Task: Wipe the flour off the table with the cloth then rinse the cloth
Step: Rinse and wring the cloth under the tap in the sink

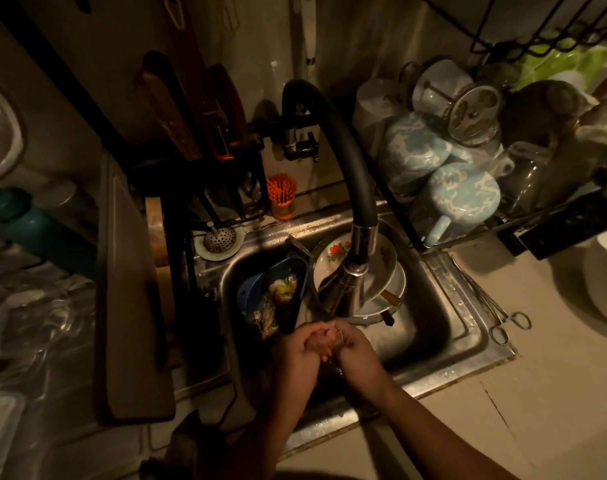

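Note:
Both my hands are together over the steel sink [444, 327], just below the spout of the black bendy tap [343, 168]. My left hand [296, 351] and my right hand [355, 348] grip a small bunched pinkish cloth [324, 341] between them. Most of the cloth is hidden inside my fingers. The light is dim, and I cannot tell whether water is running.
Stacked plates [385, 271] and a blue strainer of food scraps [274, 289] lie in the sink. A dish rack with blue pots [461, 192] stands at the right, scissors [502, 323] on the counter, a cutting board [128, 306] at the left, an orange brush [282, 195] behind.

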